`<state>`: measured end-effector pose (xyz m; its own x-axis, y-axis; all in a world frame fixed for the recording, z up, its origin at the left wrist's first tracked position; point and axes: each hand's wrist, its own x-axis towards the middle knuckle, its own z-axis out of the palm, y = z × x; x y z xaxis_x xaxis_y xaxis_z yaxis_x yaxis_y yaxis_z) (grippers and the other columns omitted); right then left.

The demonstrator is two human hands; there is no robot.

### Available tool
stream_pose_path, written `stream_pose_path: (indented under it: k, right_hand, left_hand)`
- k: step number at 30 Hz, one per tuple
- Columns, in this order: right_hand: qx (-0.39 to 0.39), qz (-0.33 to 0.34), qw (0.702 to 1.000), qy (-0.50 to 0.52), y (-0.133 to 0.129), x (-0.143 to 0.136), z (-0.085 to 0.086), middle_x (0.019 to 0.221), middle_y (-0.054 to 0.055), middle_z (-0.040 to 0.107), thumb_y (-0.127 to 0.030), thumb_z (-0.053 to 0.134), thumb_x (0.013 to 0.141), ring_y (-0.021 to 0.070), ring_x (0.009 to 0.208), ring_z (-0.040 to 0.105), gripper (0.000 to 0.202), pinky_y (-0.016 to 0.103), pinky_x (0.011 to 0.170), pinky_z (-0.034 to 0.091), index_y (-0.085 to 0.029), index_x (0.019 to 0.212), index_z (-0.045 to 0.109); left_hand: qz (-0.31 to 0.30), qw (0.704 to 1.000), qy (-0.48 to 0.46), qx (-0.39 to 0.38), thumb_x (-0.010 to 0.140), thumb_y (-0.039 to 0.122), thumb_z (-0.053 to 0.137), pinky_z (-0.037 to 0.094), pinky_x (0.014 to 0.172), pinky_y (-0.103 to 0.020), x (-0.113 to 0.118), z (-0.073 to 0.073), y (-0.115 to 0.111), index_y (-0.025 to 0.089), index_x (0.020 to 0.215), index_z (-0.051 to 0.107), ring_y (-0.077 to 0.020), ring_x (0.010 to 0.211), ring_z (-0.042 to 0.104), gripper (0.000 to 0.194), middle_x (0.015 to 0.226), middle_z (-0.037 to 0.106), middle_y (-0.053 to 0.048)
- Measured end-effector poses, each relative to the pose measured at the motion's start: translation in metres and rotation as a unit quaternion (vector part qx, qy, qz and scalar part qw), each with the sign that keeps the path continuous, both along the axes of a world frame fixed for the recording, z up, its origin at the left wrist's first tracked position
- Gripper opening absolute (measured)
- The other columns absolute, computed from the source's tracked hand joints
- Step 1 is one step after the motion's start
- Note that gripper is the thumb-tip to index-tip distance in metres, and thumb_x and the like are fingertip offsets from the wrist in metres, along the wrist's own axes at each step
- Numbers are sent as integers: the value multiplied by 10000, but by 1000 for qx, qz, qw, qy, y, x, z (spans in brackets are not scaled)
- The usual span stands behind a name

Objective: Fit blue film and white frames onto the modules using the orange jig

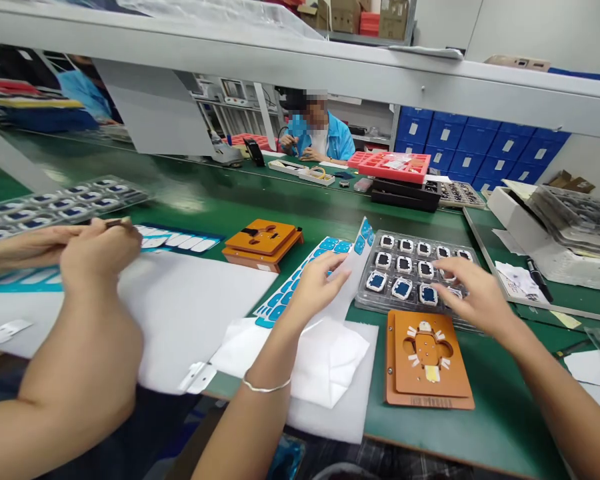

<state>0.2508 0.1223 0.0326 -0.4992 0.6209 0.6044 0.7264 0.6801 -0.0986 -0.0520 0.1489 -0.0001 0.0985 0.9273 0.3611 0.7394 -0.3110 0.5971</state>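
My left hand is at a sheet of blue stickers, with its thumb and fingers around a raised white part of the sheet. Part of that grip is hidden. My right hand hovers over the right side of a clear plastic tray, thumb and forefinger apart. In the tray sit rows of small white-framed parts with dark or blue middles. Just below the tray lies an orange fixture block, with a shaped recess and white tabs around it.
White foam sheet and crumpled white wrap lie under my left forearm. A neighbour's hands work at left, near a second orange fixture. Red and black trays stand behind; a pen lies right. Another person sits across the bench.
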Motion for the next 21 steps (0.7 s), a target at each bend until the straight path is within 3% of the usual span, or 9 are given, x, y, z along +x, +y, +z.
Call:
stream_pose_path:
  k: [3,6,9,15,21]
  right_hand:
    - [52,99,994,3,-15,-30,-9,1277,135,626,-168,539,920,282,1159,592,362,490,950,519,-209,1280,553]
    - [72,109,991,-22,-21,-44,-15,1384,135,562,-122,531,912,306,1268,511,471,534,994,489,-219,1371,488]
    - [74,94,992,-26,-20,-46,-18,1415,132,540,-148,536,923,316,1344,440,509,549,1032,458,-215,1418,436]
    - [92,105,990,-6,-17,-47,-22,1306,137,627,-157,596,907,312,1268,496,413,518,994,483,-166,1313,522]
    - [25,167,983,68,-16,-47,-23,1160,85,702,-139,554,925,248,1104,609,335,462,900,528,-207,1253,562]
  left_hand:
    - [-112,991,-30,62,942,336,499,486,646,-260,5,2,-9,192,1156,677,-180,847,605,314,945,668,-59]
    - [-229,964,-49,126,980,262,448,495,724,-280,9,3,-16,229,1253,623,-157,829,581,326,923,629,-46]
    - [-291,942,-28,165,978,143,413,489,714,-258,12,2,-20,242,1275,591,-138,814,564,360,909,577,-38]
    - [-292,904,115,290,919,4,393,446,654,-270,20,1,-27,227,1059,633,-144,759,516,356,841,562,-28]
    - [-291,893,110,326,896,-19,404,447,658,-278,27,6,-36,245,1034,580,-136,758,542,347,841,615,-10]
